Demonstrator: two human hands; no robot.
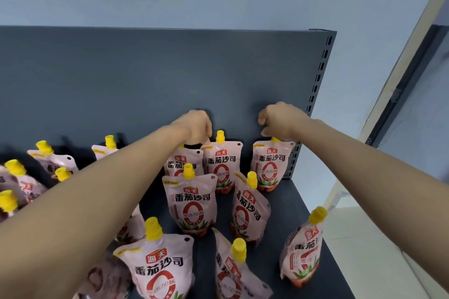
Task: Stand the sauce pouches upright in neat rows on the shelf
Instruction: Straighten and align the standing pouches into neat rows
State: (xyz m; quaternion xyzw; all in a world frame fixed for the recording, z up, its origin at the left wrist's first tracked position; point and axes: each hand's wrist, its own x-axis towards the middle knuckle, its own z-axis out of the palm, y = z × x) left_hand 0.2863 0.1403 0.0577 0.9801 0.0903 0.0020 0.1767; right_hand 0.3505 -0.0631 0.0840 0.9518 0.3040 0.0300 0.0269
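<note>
Pink tomato-sauce pouches with yellow caps stand on a dark shelf (286, 206). My right hand (279, 120) grips the cap of the back-right pouch (271, 165), which stands upright by the back panel. My left hand (198, 126) grips the top of a back-row pouch (182, 162) whose cap is hidden under my fingers. Between them stands another upright pouch (222, 165). In front, one pouch (192, 204) is upright and one (247, 211) is turned sideways. Nearer me stand three more (158, 267), (230, 272), (303, 247). Several pouches (48, 160) lean in a jumble at the left.
The dark back panel (158, 75) rises behind the rows, with a slotted upright post (318, 75) at the shelf's right end. Beyond the shelf's right edge are a pale wall and floor (364, 226).
</note>
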